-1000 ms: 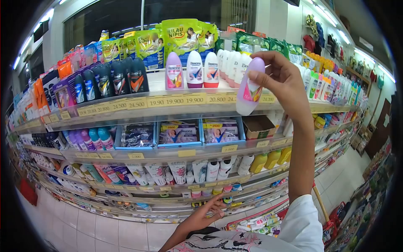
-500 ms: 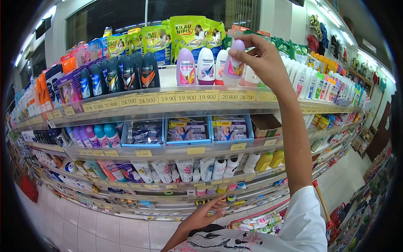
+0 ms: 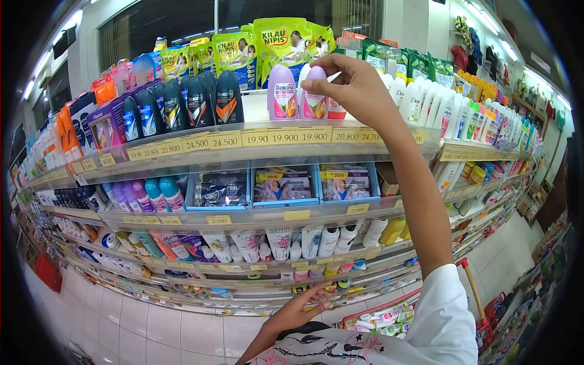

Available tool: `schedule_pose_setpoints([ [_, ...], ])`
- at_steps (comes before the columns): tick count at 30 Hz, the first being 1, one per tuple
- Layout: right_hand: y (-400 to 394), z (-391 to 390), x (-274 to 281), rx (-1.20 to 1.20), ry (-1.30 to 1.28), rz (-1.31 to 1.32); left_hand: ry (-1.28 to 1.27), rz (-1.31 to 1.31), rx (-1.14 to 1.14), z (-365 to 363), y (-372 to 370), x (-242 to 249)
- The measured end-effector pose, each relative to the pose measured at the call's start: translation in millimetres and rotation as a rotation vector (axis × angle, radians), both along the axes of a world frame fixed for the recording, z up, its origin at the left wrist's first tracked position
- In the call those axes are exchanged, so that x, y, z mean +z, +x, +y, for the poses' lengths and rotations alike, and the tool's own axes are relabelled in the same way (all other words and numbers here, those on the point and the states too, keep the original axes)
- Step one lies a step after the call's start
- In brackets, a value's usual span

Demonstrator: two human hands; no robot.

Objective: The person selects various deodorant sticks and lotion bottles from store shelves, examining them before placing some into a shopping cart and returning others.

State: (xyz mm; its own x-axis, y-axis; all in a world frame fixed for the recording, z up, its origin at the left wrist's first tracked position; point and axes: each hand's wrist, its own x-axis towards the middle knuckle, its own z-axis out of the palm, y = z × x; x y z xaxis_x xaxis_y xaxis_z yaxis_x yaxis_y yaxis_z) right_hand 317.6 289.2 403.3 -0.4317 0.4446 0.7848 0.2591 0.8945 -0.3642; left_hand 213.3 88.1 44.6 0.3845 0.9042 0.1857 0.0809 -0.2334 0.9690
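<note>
On the top shelf (image 3: pixel 255 135), my right hand (image 3: pixel 350 82) grips a purple-capped pink Rexona roll-on (image 3: pixel 314 100) near its cap. The held bottle stands right beside another pink Rexona roll-on (image 3: pixel 283 94), partly in front of a white one. Dark Rexona roll-ons (image 3: pixel 227 100) line the shelf to the left. Down at the bottom centre my left hand (image 3: pixel 304 306) hangs in front of the lower shelves, fingers spread, holding nothing.
Blue-edged boxes of sachets (image 3: pixel 285 185) sit on the second shelf. Green and yellow pouches (image 3: pixel 286 42) stand behind the roll-ons. At the lower right is a red basket with packaged goods (image 3: pixel 386 319). White bottles (image 3: pixel 426 100) fill the shelf's right side.
My right hand has moved left with the purple-capped roll-on, which now stands next to the other pink one, overlapping the white bottle. The view has shifted slightly.
</note>
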Motion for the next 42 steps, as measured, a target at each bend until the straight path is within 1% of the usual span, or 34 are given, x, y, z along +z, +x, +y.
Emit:
schedule_pose_setpoints([
  [6, -3, 4, 0, -0.008, 0.008, -0.025, -0.012, -0.016, 0.016, -2, -7, 1],
  [11, 0, 2, 3, -0.021, -0.107, -0.017, -0.024, -0.032, 0.005, -2, -11, 0],
  [14, 2, 4, 4, -0.024, -0.123, -0.024, -0.021, -0.021, 0.005, -2, -12, -2],
  [17, 3, 8, 3, 0.002, -0.079, -0.029, -0.023, -0.027, 0.0, -2, -12, -2],
  [22, 4, 8, 4, -0.012, -0.08, -0.031, -0.008, -0.026, -0.013, 0, -13, -8],
  [32, 4, 7, 4, -0.035, -0.063, -0.045, -0.002, 0.005, -0.016, -3, -16, -3],
  [33, 6, 10, 8, -0.033, -0.062, -0.046, -0.007, 0.009, -0.021, -3, -17, -3],
  [35, 11, 13, 19, 0.043, 0.044, -0.015, -0.004, 0.01, -0.02, -2, -19, -3],
  [36, 13, -1, 29, -0.049, 0.026, 0.014, -0.007, -0.001, -0.022, -2, -19, -5],
  [37, 17, 3, 38, -0.049, 0.1, 0.057, -0.01, -0.011, -0.023, -2, -20, -7],
  [40, 20, 1, 71, 0.008, 0.118, 0.105, -0.018, 0.012, -0.024, -1, -21, -9],
  [42, 19, 11, 94, 0.014, 0.074, 0.105, -0.019, 0.01, -0.025, -1, -20, -12],
])
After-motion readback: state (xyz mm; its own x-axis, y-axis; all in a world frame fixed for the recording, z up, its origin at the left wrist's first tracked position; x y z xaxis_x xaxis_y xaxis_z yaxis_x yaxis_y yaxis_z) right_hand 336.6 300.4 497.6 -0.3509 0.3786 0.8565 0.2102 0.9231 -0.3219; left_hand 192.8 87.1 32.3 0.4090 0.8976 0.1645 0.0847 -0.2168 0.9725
